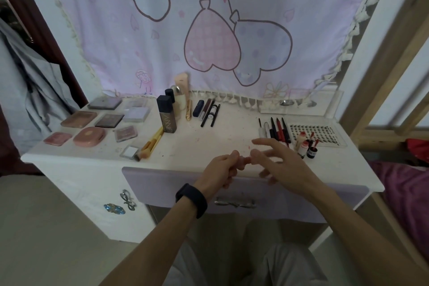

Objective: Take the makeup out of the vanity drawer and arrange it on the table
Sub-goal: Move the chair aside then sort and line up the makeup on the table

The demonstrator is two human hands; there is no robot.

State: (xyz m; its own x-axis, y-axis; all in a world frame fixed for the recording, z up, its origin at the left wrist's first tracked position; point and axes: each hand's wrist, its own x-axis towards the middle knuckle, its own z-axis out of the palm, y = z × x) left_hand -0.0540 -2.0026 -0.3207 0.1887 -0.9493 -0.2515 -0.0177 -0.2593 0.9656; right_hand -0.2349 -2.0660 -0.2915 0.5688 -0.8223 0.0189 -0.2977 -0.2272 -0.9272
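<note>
Makeup palettes [109,120] are lying in rows on the left of the white vanity table [209,141], with a pink compact [89,136] among them. A tall dark bottle [166,116] is standing upright near the middle, and yellow-handled brushes [152,143] are lying just beside it toward the front. Pencils and tubes [209,111] are lying side by side behind the bottle's right. On the right, dark pens [277,129] are lying next to a clear lash tray [318,133], and small bottles [304,145] are standing in front of them.

Both hands are hovering over the table's front edge, above the lilac drawer front [162,188]. The left hand [220,169], a black band [191,199] on its wrist, is curling its fingers — whether it is gripping something is too blurred to tell. The right hand [283,160] is spreading its fingers loosely, grasping nothing, its thumb close to the left hand.
</note>
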